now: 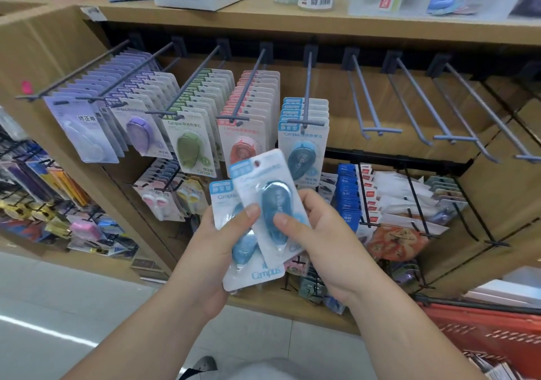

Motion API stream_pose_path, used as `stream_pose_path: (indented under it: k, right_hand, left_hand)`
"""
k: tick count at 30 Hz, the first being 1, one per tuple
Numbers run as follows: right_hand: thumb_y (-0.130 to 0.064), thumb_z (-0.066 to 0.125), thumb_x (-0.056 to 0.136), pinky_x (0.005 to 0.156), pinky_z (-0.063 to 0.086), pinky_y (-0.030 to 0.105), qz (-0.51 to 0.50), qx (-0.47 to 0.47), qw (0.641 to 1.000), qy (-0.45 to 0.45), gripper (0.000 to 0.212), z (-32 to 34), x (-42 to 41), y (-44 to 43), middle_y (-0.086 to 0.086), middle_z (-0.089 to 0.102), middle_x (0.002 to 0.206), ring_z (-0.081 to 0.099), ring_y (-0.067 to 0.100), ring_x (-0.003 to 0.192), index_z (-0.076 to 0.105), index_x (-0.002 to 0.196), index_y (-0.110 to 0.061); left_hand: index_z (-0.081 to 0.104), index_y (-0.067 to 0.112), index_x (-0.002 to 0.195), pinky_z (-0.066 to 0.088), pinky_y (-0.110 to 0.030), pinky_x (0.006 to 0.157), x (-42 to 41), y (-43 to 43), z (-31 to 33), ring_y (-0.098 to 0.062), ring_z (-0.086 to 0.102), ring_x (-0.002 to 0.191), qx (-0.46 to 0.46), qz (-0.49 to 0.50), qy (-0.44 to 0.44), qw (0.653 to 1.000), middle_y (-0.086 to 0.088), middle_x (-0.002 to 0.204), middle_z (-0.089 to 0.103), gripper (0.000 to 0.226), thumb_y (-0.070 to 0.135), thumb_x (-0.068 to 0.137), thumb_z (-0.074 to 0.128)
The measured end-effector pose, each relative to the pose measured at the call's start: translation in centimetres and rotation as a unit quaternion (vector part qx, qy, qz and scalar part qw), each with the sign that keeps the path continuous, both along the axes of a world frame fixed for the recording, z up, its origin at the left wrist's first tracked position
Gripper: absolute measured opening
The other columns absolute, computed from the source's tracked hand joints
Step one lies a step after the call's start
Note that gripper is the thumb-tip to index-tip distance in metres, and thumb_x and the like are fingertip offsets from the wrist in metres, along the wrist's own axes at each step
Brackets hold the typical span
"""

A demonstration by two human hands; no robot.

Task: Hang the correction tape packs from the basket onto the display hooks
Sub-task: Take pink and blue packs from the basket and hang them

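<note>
Packs of blue correction tape (225, 204) sit stacked in my gripping left hand (216, 251); my right hand (325, 251) pinches the top pack (269, 186), nearer than the hook (306, 87) of matching packs.

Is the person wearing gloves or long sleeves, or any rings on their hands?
No gloves. The left hand and right hand are both bare, with no rings that I can see and short, plain thumbnails. The forearms are bare too: no sleeves, watch or bracelet show down to the picture's bottom edge.
</note>
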State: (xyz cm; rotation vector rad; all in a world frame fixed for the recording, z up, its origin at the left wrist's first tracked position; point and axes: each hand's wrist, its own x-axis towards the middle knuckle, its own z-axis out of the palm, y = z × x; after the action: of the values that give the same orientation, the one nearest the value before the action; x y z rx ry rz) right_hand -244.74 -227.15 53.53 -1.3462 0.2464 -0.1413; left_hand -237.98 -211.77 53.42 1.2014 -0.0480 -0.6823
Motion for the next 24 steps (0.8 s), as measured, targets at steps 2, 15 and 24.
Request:
stream_pose_path:
  k: [2, 15, 24]
  right_hand:
    - [-0.025, 0.07, 0.083, 0.083, 0.061, 0.036, -0.035, 0.029, 0.999, -0.025, 0.04, -0.3, -0.1, -0.4, 0.003, 0.076, 0.112, 0.073, 0.022, 0.101, 0.06, 0.119, -0.011]
    - [-0.019, 0.062, 0.102, 0.09, 0.06, 0.048, -0.182, -0.131, 0.974, -0.04, 0.017, -0.8, 1.6, -2.2, -0.015, 0.073, 0.108, 0.071, 0.008, 0.102, 0.059, 0.112, -0.032]
    - [-0.027, 0.065, 0.1, 0.085, 0.061, 0.05, -0.226, -0.179, 0.957, -0.026, 0.013, -1.9, 3.1, -2.4, -0.019, 0.072, 0.102, 0.071, 0.005, 0.096, 0.057, 0.105, -0.037]
  left_hand:
    - [0.06, 0.024, 0.137, 0.063, -0.057, 0.081, 0.0, 0.2, -0.3, -0.04, 0.075, 0.109, 0.008, -0.003, 0.01, 1.0, -0.014, 0.125, 0.075, 0.066, 0.025, 0.074, 0.078]
    - [0.062, 0.027, 0.129, 0.064, -0.049, 0.069, 0.2, 0.5, 0.5, -0.031, 0.079, 0.094, 0.05, 0.03, -0.01, 0.998, -0.006, 0.112, 0.079, 0.074, 0.015, 0.062, 0.091]
    - [0.062, 0.028, 0.127, 0.064, -0.048, 0.071, 0.5, 0.9, 0.9, -0.03, 0.079, 0.095, 0.05, 0.046, -0.017, 0.998, -0.005, 0.113, 0.079, 0.065, 0.024, 0.064, 0.081]
